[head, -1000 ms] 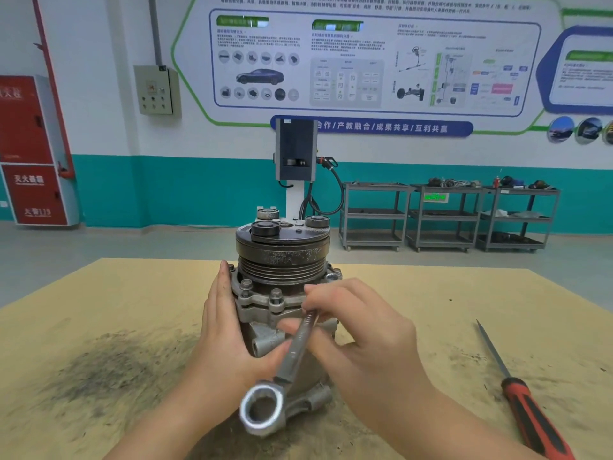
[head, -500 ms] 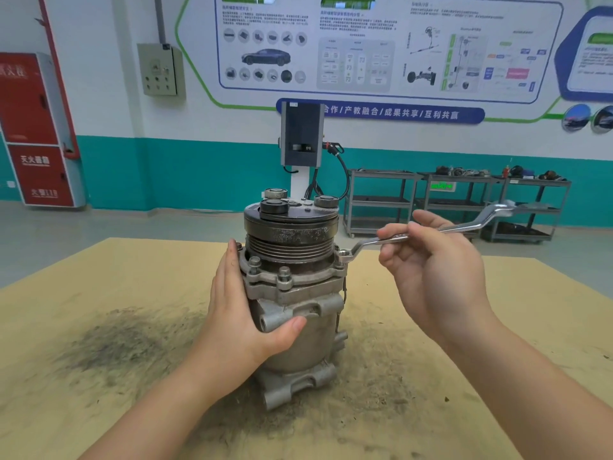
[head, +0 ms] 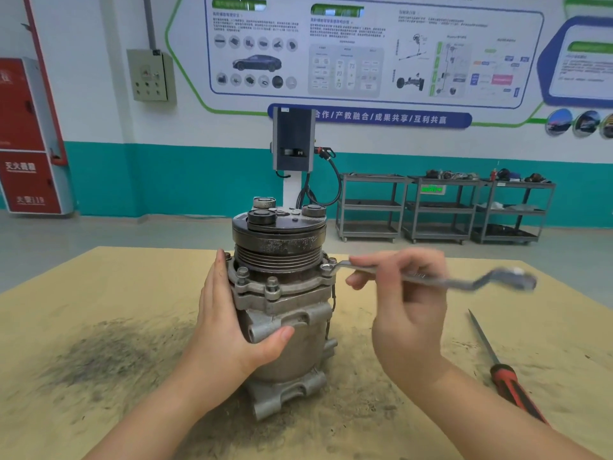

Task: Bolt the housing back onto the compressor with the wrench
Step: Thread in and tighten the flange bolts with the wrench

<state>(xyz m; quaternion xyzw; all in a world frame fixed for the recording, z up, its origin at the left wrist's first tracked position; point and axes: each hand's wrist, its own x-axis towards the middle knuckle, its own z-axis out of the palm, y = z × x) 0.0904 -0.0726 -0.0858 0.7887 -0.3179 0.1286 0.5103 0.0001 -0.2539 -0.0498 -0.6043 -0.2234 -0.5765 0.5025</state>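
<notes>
The grey metal compressor (head: pixel 292 330) stands upright on the tan table (head: pixel 99 293), with its dark pulley (head: pixel 278 237) on top. Its flanged housing (head: pixel 282 290) carries bolts around the rim. My left hand (head: pixel 229 327) wraps the compressor's left side, thumb across the front. My right hand (head: pixel 404 300) grips the shaft of a silver ring wrench (head: pixel 457 282). The wrench's near ring sits on a bolt (head: pixel 326 267) at the housing's right edge, and the handle points right, blurred.
A red-handled screwdriver (head: pixel 507 383) lies on the table at the right. Dark metal dust (head: pixel 99 353) is spread over the table left of the compressor. Shelving carts (head: pixel 441 210) and a charging post (head: pixel 293 144) stand on the floor behind.
The wrench went from in front of the compressor up to the bolt at the housing's right edge. Since half a second ago its handle has swung lower and nearer. My left hand stayed.
</notes>
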